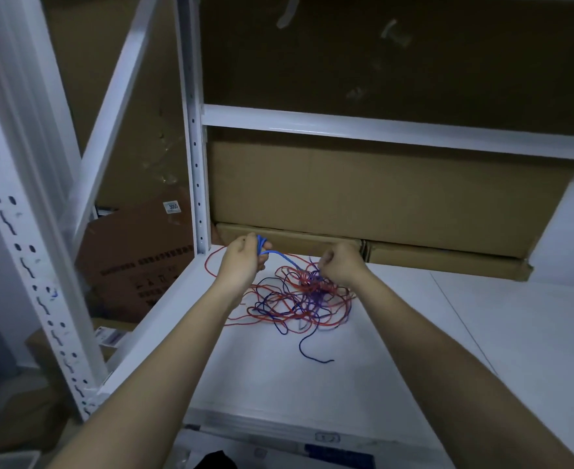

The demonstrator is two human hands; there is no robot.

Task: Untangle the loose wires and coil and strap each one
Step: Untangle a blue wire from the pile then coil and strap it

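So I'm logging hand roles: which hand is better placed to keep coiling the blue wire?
Probably the left hand: it already grips blue wire loops, while the right hand pinches at the tangle.

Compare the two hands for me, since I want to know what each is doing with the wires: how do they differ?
The left hand grips a gathered bunch of blue wire, raised near the shelf post; the right hand is curled, knuckles up, at the top of the red and blue tangle, and what it pinches is hidden. The left hand sits apart from the pile; the right hand is right over it. A taut blue strand runs between them, and both are over the white shelf.
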